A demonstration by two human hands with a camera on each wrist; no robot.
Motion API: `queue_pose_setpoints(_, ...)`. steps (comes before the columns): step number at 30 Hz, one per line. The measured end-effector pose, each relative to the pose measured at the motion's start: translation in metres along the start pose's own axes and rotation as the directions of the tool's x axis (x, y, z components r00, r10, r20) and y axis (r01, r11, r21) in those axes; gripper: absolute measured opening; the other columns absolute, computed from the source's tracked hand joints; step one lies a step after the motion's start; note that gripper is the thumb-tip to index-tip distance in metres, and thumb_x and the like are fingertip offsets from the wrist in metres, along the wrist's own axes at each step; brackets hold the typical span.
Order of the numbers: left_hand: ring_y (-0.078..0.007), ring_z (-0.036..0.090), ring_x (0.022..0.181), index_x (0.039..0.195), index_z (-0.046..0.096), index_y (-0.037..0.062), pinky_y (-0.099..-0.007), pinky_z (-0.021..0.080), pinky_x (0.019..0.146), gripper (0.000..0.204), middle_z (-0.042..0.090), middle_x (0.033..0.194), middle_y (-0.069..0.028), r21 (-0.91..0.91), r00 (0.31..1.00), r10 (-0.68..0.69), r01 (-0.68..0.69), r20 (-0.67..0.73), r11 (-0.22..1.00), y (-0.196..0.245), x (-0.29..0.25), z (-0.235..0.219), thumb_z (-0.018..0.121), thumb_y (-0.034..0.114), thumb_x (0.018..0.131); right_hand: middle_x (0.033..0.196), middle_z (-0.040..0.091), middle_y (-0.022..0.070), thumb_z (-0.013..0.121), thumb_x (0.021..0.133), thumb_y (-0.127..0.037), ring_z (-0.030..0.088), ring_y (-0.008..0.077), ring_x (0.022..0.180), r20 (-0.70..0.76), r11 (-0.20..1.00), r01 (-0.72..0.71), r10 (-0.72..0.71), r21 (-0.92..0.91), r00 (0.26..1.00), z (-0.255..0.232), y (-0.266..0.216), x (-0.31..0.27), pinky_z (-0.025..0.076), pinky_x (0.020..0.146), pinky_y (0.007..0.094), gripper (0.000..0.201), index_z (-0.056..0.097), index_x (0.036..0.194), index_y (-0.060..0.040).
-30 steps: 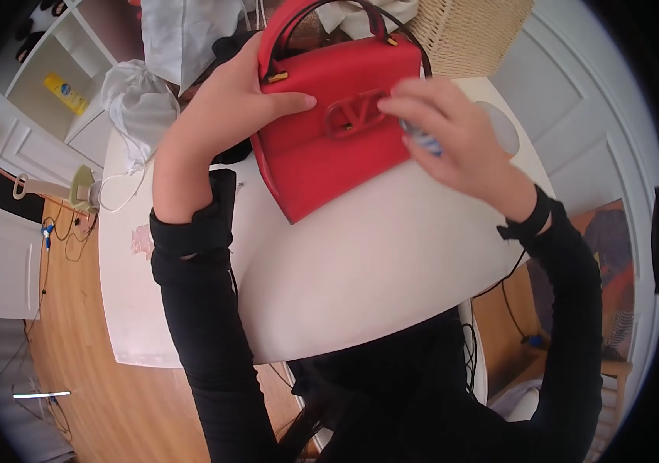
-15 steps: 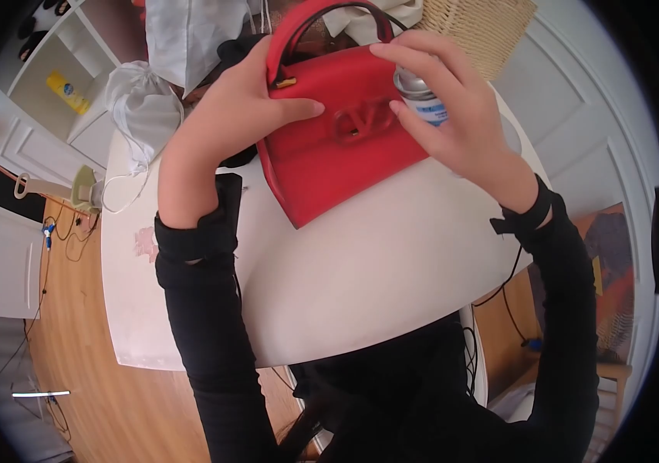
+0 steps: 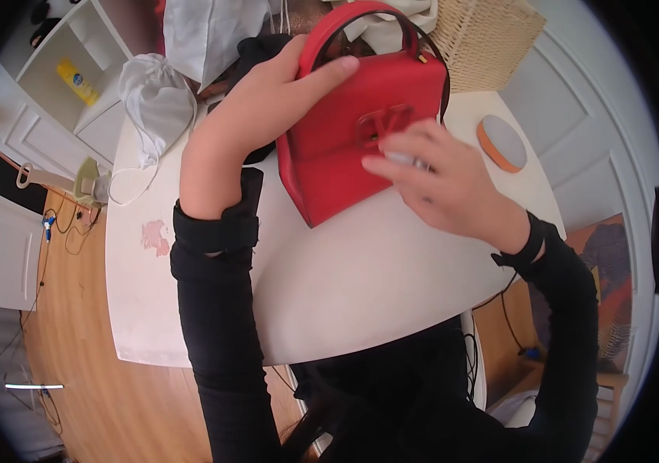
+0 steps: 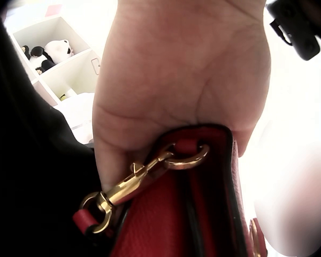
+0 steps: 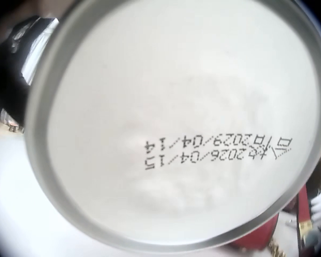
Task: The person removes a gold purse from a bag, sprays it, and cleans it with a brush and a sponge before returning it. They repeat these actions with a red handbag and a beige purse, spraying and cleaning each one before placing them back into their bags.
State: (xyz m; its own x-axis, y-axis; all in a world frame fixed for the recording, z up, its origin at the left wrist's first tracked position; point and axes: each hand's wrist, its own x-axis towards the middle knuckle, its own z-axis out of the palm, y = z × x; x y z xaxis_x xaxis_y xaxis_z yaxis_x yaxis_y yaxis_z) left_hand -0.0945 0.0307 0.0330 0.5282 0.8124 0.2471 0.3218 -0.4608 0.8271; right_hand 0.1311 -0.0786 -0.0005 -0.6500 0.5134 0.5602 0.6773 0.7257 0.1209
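A red handbag (image 3: 360, 139) with a top handle and a raised V emblem stands tilted on the white table. My left hand (image 3: 268, 104) grips its upper left end, thumb across the front and the other fingers behind. In the left wrist view the palm lies against the bag's end, beside a gold strap clasp (image 4: 131, 184). My right hand (image 3: 453, 177), blurred, holds a small metal can (image 3: 409, 160) just in front of the emblem. The right wrist view is mostly filled by the can's round white base (image 5: 176, 96), printed with dates.
A round pad with a grey face and orange side (image 3: 501, 144) lies right of the bag. Behind stand a woven basket (image 3: 488, 42) and white cloth bags (image 3: 156, 104). At the left are a shelf unit with a yellow container (image 3: 76, 82) and a pink mark (image 3: 155, 238) on the tabletop.
The handbag and left hand have shifted right in the view, and the left thumb has slid up toward the handle. The right hand with the can rose, then came down across the bag's front.
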Motion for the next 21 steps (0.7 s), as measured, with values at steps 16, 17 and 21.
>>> queue_pose_setpoints(16, -0.0166, 0.057, 0.106, 0.133, 0.055, 0.0078, -0.0289, 0.044, 0.095, 0.053, 0.064, 0.115, -0.0092, -0.026, 1.000, -0.006, 0.005, -0.028, 1.000, -0.009, 0.006, 0.000, 0.059, 0.046, 0.096, 0.115, 0.057, -0.0016, 0.063, 0.072, -0.001, 0.054, 0.0219, 0.091, 0.131, 0.997, 0.080, -0.080, 0.003, 0.988, 0.027, -0.031, -0.008, 0.053, 0.062, 0.0294, 0.051, 0.064, 0.120, -0.0168)
queue_pose_setpoints(17, -0.0115, 0.054, 0.109, 0.134, 0.054, 0.0089, -0.0261, 0.042, 0.097, 0.051, 0.061, 0.120, -0.0051, -0.033, 1.000, -0.024, 0.023, -0.012, 0.999, -0.009, 0.006, 0.001, 0.059, 0.043, 0.097, 0.116, 0.057, -0.0020, 0.063, 0.072, -0.001, 0.054, 0.0222, 0.092, 0.128, 0.994, 0.113, -0.113, 0.008, 0.985, 0.029, -0.034, -0.010, 0.053, 0.061, 0.0295, 0.050, 0.064, 0.120, -0.0169)
queue_pose_setpoints(21, -0.0278, 0.065, 0.102, 0.132, 0.054, 0.0062, -0.0345, 0.047, 0.092, 0.065, 0.068, 0.110, -0.0181, -0.075, 0.999, 0.033, -0.035, -0.024, 0.997, -0.015, 0.006, 0.002, 0.057, 0.057, 0.091, 0.115, 0.057, -0.0018, 0.064, 0.072, -0.001, 0.055, 0.0206, 0.091, -0.135, 0.998, 0.019, -0.026, -0.057, 0.990, 0.024, -0.018, 0.025, 0.051, 0.062, 0.0284, 0.048, 0.064, 0.118, -0.0156)
